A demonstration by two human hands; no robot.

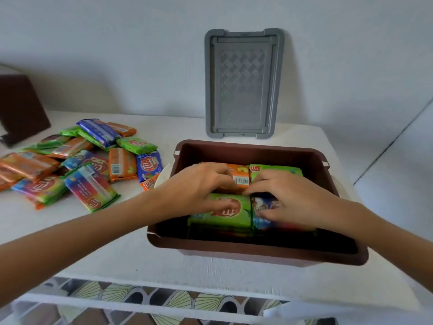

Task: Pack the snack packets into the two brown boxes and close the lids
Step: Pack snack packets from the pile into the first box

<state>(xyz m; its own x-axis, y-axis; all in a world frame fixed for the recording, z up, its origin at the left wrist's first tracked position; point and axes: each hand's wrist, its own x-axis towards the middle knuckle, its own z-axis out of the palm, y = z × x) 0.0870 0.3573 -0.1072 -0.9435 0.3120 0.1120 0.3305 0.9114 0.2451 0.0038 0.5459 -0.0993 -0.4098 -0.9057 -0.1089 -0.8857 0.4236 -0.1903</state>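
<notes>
Where the packets lie: several are already in the brown box (257,255), in two rows. An orange packet (241,171) and the far green packet (276,171) sit at the back, the near green packet (225,212) and a blue packet (260,205) at the front. A loose pile of packets (77,165) is on the table (117,231), just left of the box.
Left hand: the left hand (199,186) reaches into the box. Its fingers (223,174) curl down onto the near edge of the orange packet and appear to pinch it, with the palm over the near green packet.
Right hand: the right hand (288,198) lies on the blue packet, fingers loosely bent and spread, tips by the seam where the four packets meet. As far as can be seen it presses down and does not wrap round anything.
Handling: the packets look light and soft, in glossy film that is likely slippery, and the contents may crush. Best held flat by the long edges, not squeezed in the middle.
Step in hand: probably settling this layer snug; much of the pile is not yet packed.
Lid: the grey lid (243,83) stands upright against the wall behind the box, off it.
Far left: a dark brown thing (21,106) at the edge of view, possibly the second box; cannot tell.
</notes>
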